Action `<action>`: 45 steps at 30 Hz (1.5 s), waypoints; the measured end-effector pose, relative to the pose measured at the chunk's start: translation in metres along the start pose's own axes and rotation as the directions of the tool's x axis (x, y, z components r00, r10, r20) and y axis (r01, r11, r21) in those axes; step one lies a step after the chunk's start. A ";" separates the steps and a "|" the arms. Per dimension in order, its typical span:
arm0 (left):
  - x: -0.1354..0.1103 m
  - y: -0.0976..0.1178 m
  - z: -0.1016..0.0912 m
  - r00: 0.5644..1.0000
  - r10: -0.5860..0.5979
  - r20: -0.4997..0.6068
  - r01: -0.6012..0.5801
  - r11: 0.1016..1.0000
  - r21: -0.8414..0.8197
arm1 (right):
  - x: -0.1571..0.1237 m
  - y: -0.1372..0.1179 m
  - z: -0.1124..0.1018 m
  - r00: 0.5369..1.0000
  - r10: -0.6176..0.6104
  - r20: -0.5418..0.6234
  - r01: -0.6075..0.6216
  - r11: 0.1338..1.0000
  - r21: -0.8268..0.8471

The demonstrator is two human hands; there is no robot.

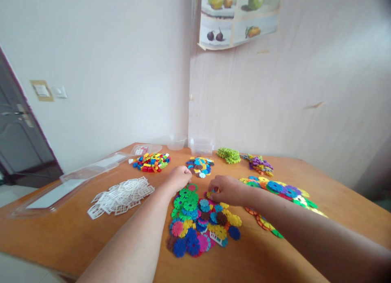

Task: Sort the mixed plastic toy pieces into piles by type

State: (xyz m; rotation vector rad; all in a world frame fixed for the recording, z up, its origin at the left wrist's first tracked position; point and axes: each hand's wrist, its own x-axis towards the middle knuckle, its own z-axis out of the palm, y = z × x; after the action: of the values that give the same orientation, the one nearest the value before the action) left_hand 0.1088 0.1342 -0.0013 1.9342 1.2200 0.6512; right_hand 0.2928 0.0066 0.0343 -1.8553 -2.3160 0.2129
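Observation:
A loose pile of notched plastic discs [191,199] in green, blue, yellow, pink and brown lies in front of me on the table. At its far left end is my left hand [179,177], its fingers curled closed; whatever they hold, if anything, is hidden. Over the pile's right upper side bends my right hand [227,189], thumb and fingers curved together with their tips at a yellow notched disc [209,194]. Among the nearer discs sits a white plastic frame piece [216,238]. Just beyond my left hand is a small heap of blue, yellow and brown discs [200,165].
White lattice pieces [122,195] are heaped at left, with colourful small blocks [151,162] behind. Green pieces [228,155] and purple-yellow pieces [261,164] stand at back right. Larger discs [275,186] spread under my right forearm. Clear containers [201,146] and a lid [113,162] line the back and left.

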 end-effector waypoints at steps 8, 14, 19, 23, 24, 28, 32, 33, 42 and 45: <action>0.004 -0.007 0.003 0.999 0.044 -0.025 -0.043 0.998 0.042 | 0.025 0.009 0.007 0.986 0.139 0.089 -0.165 0.833 0.528; 0.006 -0.011 0.005 0.999 0.042 -0.023 -0.042 0.999 0.029 | 0.069 0.016 0.008 0.899 0.434 0.058 -0.324 0.571 0.754; 0.006 -0.011 0.004 0.999 0.027 -0.020 -0.027 1.000 0.005 | 0.103 0.020 0.007 0.855 0.519 0.011 -0.293 0.465 0.835; 0.007 -0.011 0.004 0.999 0.027 -0.019 -0.027 1.000 0.000 | 0.113 0.024 0.007 0.835 0.551 -0.014 -0.282 0.450 0.847; 0.007 -0.012 0.004 0.999 0.029 -0.017 -0.029 1.000 0.001 | 0.113 0.025 0.007 0.833 0.554 -0.017 -0.288 0.459 0.840; 0.009 -0.013 0.004 0.999 0.037 -0.006 -0.037 0.999 0.015 | 0.099 0.030 0.007 0.846 0.532 -0.021 -0.324 0.545 0.773; 0.010 -0.013 0.004 0.999 0.039 -0.002 -0.039 0.999 0.030 | 0.072 0.034 0.007 0.892 0.450 0.029 -0.351 0.653 0.671; 0.009 -0.013 0.004 0.999 0.038 -0.002 -0.038 0.999 0.030 | 0.065 0.034 0.006 0.906 0.420 0.051 -0.349 0.676 0.649; 0.003 -0.006 0.000 1.000 0.011 -0.008 -0.011 1.000 -0.002 | 0.032 0.033 -0.005 0.970 0.115 0.214 -0.175 0.941 0.291; 0.002 -0.005 -0.001 1.000 0.004 -0.007 -0.004 1.000 -0.005 | 0.034 0.034 -0.007 0.966 0.108 0.234 -0.168 0.953 0.253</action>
State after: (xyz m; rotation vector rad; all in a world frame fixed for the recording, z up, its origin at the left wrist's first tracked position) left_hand 0.1063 0.1379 -0.0049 1.9321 1.2182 0.6635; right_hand 0.3193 0.0469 0.0354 -1.9351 -2.1499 0.7491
